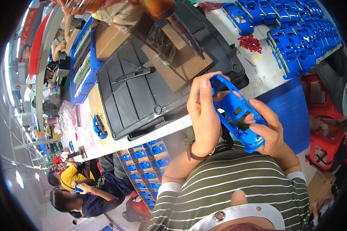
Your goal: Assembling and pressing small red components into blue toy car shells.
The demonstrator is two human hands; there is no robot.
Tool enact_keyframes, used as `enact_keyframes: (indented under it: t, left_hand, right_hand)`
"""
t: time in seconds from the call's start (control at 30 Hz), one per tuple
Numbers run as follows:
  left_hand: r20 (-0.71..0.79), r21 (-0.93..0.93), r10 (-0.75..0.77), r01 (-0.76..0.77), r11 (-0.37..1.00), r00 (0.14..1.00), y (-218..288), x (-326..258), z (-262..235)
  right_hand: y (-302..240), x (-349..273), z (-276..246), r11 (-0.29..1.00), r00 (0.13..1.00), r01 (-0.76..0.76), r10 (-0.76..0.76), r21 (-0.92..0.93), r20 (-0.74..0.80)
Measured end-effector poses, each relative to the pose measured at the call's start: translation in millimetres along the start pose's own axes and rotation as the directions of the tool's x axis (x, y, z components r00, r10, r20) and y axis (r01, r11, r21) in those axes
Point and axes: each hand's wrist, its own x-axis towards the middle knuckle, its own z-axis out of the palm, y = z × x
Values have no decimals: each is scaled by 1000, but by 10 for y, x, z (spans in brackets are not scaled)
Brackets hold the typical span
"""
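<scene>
Between my two hands is a blue plastic toy car body shell (253,141), hollow, with open window and roof gaps. It is tilted, one end up and away, the other down toward my chest. My left hand (205,115), with a brown band at its wrist, grips the far left end, its thumb and fingers around the edge. My right hand (272,133) holds the near right end, fingers curled against the side. Some fingertips are hidden behind the shell. Just beyond my hands, a brown board (198,65) lies on a black ribbed plastic lid (138,94).
Rows of blue car shells (297,46) cover the back right of the table, near a pile of small red pieces (250,43). Another shell (100,127) lies at left. A divided tray (144,165) of blue parts stands below the table edge. Red stools (322,142) are at right; co-workers sit left.
</scene>
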Motion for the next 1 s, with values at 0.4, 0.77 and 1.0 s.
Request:
enact_keyframes:
  t: [0.4,0.77,1.0]
  left_hand:
    - [86,-195,-104,119,974,991,184,118,-126]
    - [26,-222,-163,165,961,986,294,226,-147]
    - [-4,-243,-106,102,965,994,270,248,-112]
  right_hand:
    - [-155,560,52,966,967,-244,248,83,-52]
    - [-129,959,-124,979,973,-202,202,-18,107]
    - [-130,1044,-146,973,966,-231,229,-2,120]
